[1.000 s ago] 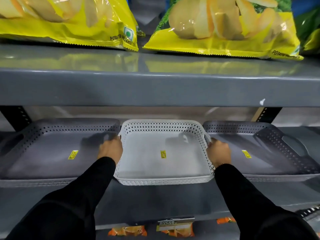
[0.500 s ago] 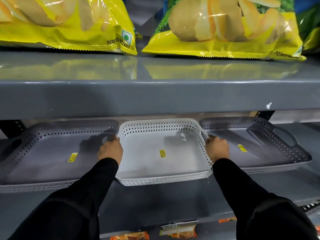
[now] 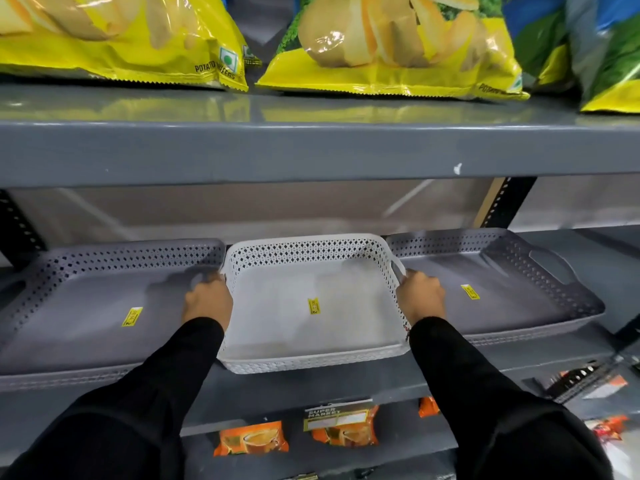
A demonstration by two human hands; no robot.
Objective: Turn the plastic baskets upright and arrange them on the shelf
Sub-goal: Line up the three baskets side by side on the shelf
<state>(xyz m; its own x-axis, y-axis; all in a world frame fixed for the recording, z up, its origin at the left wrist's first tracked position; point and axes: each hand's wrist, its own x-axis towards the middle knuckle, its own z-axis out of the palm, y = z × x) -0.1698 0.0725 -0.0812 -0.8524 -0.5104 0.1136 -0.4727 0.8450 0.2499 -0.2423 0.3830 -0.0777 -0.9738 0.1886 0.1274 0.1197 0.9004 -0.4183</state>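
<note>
A white perforated plastic basket (image 3: 277,327) sits upright in the middle of the grey shelf (image 3: 311,382), a yellow sticker on its floor. My left hand (image 3: 207,303) grips its left handle and my right hand (image 3: 420,299) grips its right handle. A grey basket (image 3: 86,306) stands upright to its left, touching it. Another grey basket (image 3: 512,289) stands upright to its right, angled slightly, with its far handle visible. Both grey baskets carry yellow stickers.
The shelf board above (image 3: 311,150) hangs low over the baskets and holds yellow chip bags (image 3: 381,46). Orange packets (image 3: 251,441) lie on the shelf below. Black slotted uprights (image 3: 502,202) stand at the back corners.
The white basket has stayed in place between the grey ones with both hands on its handles. The view has shifted slightly; the basket's front looks a little nearer the shelf edge.
</note>
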